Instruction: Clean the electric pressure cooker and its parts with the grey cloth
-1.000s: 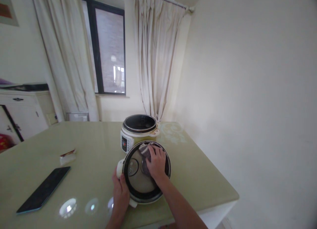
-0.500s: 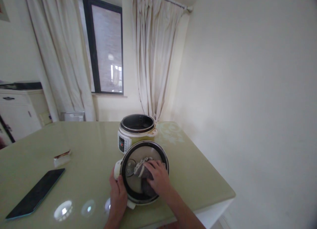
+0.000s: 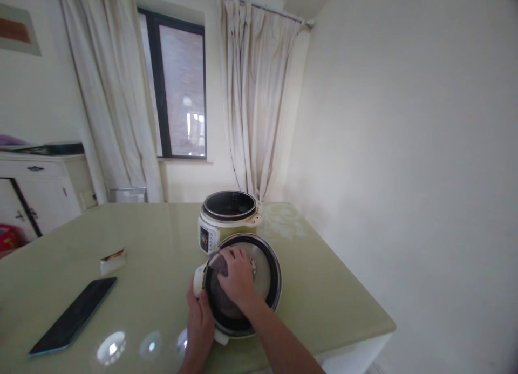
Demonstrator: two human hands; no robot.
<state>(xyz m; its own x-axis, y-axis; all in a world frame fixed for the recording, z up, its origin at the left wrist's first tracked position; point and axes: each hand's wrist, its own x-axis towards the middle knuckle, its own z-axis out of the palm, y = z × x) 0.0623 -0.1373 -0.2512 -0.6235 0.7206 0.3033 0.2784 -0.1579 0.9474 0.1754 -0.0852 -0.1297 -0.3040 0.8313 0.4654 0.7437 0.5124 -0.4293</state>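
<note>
Lid [image 3: 264,263] stands tilted near the table's front edge, its inner face turned up toward the wearer. The left hand [image 3: 201,315] grips it at the white handle [image 3: 198,280] on its left side — thumb in front, the other fingers mostly hidden behind. The right hand [image 3: 236,274] holds a dark grey cloth [image 3: 219,263] bunched under curled fingers, pressed against the left and middle part of the inner face; a patterned bit of the cloth shows past the hand's right side. A black ring runs around the inside of the lid's rim.

Just behind stands the cooker [image 3: 237,231], upright and uncovered, with a dark pot [image 3: 230,204] inside and a control panel [image 3: 205,239] on its front left. The lid's top edge overlaps the cooker in view; whether they touch, I cannot tell.

On the green table [image 3: 157,239], well to the left, lie a dark tablet [image 3: 75,315] and — just beyond it — a small packet [image 3: 113,262]. A window [image 3: 184,88] between pale curtains [image 3: 259,93] fills the back.
</note>
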